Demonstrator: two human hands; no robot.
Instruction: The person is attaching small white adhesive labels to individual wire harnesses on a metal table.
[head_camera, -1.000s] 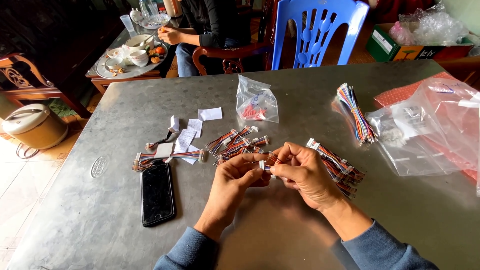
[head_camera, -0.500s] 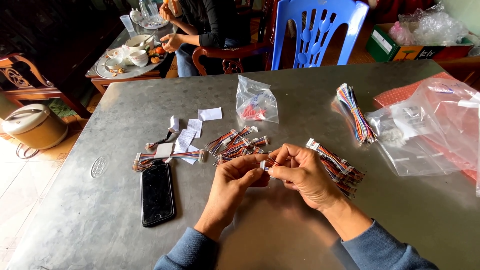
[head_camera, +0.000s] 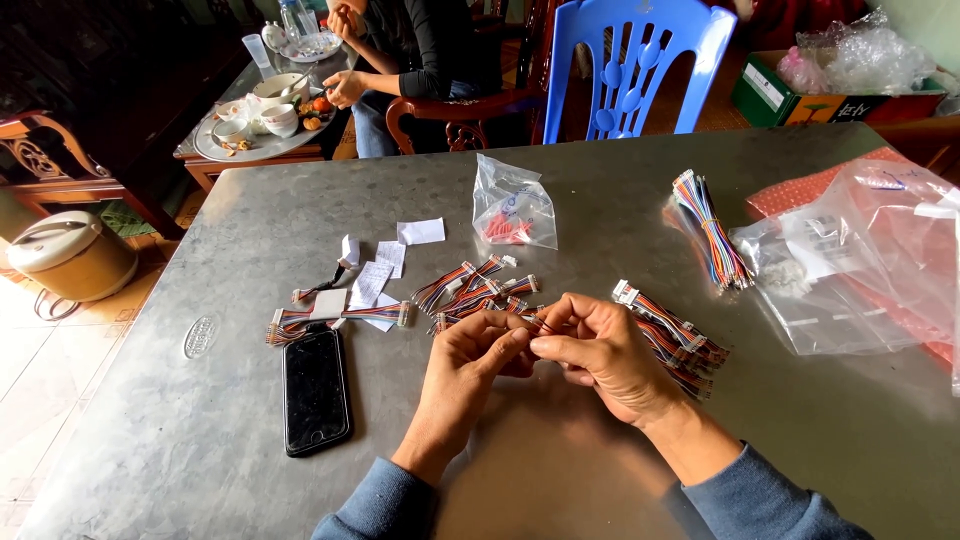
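head view: the left hand (head_camera: 470, 362) and the right hand (head_camera: 600, 350) meet over the middle of a grey metal table (head_camera: 600, 190), fingertips pinched together on a small wire harness (head_camera: 527, 322) held between them; most of it is hidden by the fingers, so its far end cannot be made out. just beyond the hands lies a loose pile of multicoloured wire harnesses (head_camera: 475, 290) with white connectors, and another stack of harnesses (head_camera: 675, 340) lies touching the right hand's far side. left of the left hand a black phone (head_camera: 316, 390) lies face up, with small paper slips (head_camera: 385, 260) and more short harnesses above it. farther back sits a small clear bag (head_camera: 512, 205) holding red parts. to the right a long wire bundle (head_camera: 708, 230) lies beside large clear plastic bags (head_camera: 860, 260). past the table's far edge stand a blue plastic chair (head_camera: 640, 65) and a seated person (head_camera: 420, 50) at a side table with dishes.
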